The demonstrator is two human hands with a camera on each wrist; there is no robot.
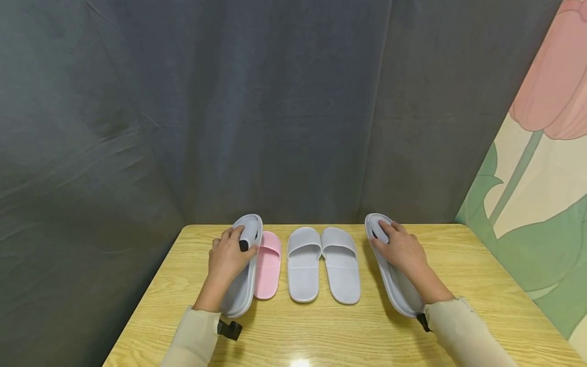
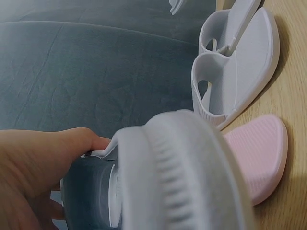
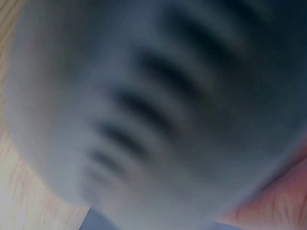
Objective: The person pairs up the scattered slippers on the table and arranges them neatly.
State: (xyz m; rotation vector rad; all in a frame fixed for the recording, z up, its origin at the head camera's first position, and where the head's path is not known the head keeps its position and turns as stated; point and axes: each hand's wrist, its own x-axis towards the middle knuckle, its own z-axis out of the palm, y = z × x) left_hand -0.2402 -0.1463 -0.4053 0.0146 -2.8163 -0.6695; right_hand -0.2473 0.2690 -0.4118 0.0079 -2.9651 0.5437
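Observation:
My left hand (image 1: 228, 259) grips a thick-soled grey slipper (image 1: 237, 299) by its strap, at the left of the row. In the left wrist view, the thumb hooks on the strap's edge and the sole looks lifted and tilted. A pink slipper (image 1: 267, 273) lies flat just right of it, partly hidden by it. My right hand (image 1: 405, 252) grips a second thick-soled grey slipper (image 1: 404, 295) by its strap, at the right side. Its sole (image 3: 72, 120) fills most of the right wrist view, blurred and close. Whether another slipper lies beneath either raised one is hidden.
Two lighter grey slippers, one left (image 1: 302, 280) and one right (image 1: 343, 278), lie side by side mid-table, toes toward the back. The wooden table (image 1: 284, 331) ends at a dark grey curtain (image 1: 284, 127). A tulip-patterned wall (image 1: 541, 204) stands on the right.

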